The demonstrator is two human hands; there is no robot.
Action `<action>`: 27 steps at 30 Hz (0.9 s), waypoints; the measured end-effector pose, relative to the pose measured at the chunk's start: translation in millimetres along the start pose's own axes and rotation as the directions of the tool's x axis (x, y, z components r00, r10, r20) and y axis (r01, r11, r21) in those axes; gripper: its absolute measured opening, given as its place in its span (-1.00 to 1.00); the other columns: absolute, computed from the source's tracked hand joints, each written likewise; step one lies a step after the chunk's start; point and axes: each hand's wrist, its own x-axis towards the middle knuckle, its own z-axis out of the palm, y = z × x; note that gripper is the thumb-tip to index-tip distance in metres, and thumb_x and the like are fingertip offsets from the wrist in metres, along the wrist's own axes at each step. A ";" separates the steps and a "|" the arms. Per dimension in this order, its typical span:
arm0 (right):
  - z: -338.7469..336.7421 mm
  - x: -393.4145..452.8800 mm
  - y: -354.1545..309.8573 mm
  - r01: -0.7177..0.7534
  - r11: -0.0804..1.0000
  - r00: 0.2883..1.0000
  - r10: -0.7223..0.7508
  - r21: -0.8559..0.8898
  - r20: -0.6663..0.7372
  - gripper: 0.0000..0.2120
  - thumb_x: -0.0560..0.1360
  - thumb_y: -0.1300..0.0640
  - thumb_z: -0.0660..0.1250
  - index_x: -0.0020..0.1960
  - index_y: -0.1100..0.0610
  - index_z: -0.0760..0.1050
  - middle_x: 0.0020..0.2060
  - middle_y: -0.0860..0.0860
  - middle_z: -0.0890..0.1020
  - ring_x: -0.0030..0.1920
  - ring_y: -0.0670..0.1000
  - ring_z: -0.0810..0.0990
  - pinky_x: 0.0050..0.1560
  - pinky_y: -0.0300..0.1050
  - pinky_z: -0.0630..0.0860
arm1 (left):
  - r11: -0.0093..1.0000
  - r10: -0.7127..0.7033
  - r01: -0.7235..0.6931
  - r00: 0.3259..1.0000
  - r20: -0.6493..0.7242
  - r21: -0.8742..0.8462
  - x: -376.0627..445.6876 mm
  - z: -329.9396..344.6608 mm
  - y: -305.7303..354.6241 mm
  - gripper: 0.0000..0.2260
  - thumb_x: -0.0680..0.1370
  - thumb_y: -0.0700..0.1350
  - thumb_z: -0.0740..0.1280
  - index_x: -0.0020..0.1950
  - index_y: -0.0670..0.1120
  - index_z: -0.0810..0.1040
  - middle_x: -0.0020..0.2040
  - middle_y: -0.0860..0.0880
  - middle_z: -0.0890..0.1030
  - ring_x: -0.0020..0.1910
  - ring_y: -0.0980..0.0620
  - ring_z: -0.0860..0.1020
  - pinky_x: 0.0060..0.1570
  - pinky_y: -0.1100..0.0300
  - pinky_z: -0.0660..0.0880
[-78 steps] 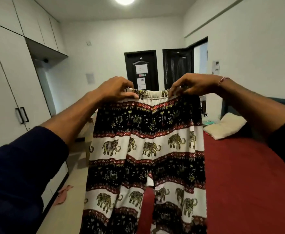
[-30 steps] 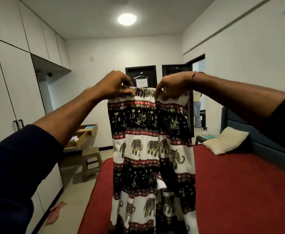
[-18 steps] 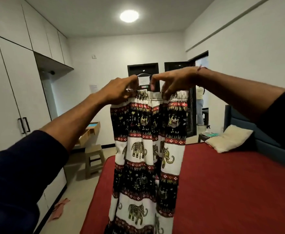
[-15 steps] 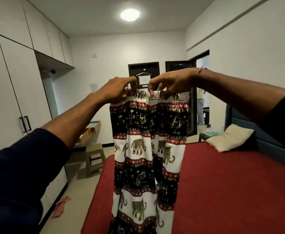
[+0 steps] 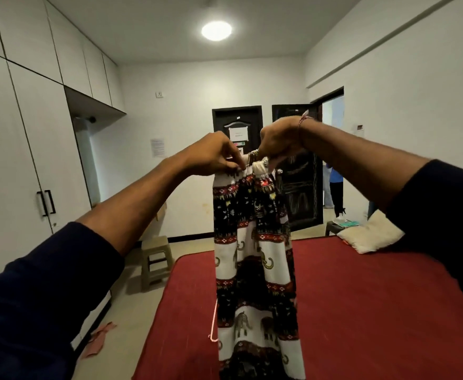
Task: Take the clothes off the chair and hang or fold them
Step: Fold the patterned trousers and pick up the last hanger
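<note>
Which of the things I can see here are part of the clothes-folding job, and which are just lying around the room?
Part of the job:
- elephant-print trousers, held up by the waistband
- left hand and right hand, both pinching the waistband
- red bed beneath them

Just lying about:
- cream pillow
- plastic stool
- pink cloth on the floor
- wardrobe

Both hands' fingers pinch the folded elephant-print trousers' waistband above a red bed.

White wardrobes, red bed, dark doors, ceiling light.
</note>
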 end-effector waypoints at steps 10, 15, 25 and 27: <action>21.4 16.2 -4.5 -0.171 0.900 0.984 0.136 0.402 0.114 -0.84 0.66 0.21 0.22 0.06 0.28 0.53 -0.33 0.01 0.68 -0.36 -0.14 0.61 -0.27 -0.41 0.55 | 0.924 -0.239 0.252 0.968 0.080 -0.288 2.9 14.2 12.9 -0.39 0.51 0.26 0.31 0.08 -0.33 0.61 -0.10 -0.25 0.61 -0.11 -0.12 0.55 -0.11 0.02 0.50; 18.8 11.4 -7.9 -0.159 0.841 0.987 0.129 0.517 0.094 -0.80 0.63 0.26 0.26 0.21 0.35 0.46 -0.31 0.08 0.70 -0.38 -0.13 0.66 -0.22 -0.39 0.59 | 0.971 -0.232 0.236 0.968 0.094 -0.038 3.2 7.5 13.2 -0.76 0.48 -0.11 0.51 0.05 -0.24 0.69 -0.11 -0.17 0.69 -0.18 -0.06 0.65 -0.21 0.17 0.60; 9.4 -4.7 26.2 0.219 0.975 0.976 -0.219 -0.032 0.017 -0.46 0.45 -0.24 0.37 0.12 0.23 0.60 -0.07 0.08 0.72 -0.06 0.06 0.73 -0.11 -0.16 0.61 | 0.956 -0.277 0.289 0.947 0.161 -0.058 -9.7 -30.4 -0.8 -0.89 0.54 -0.39 0.31 0.01 -0.27 0.58 0.09 -0.31 0.60 0.00 -0.10 0.54 0.00 -0.06 0.56; 5.5 -3.8 30.1 0.290 0.925 0.943 -0.320 -0.244 -0.093 -0.64 0.56 -0.11 0.33 0.16 0.14 0.60 0.00 0.10 0.70 -0.02 0.10 0.68 -0.05 -0.10 0.58 | 0.952 -0.281 0.298 0.941 0.189 -0.068 -13.1 -37.4 -2.8 -0.84 0.54 -0.42 0.28 0.04 -0.22 0.53 0.14 -0.27 0.57 0.12 -0.18 0.54 0.14 -0.11 0.54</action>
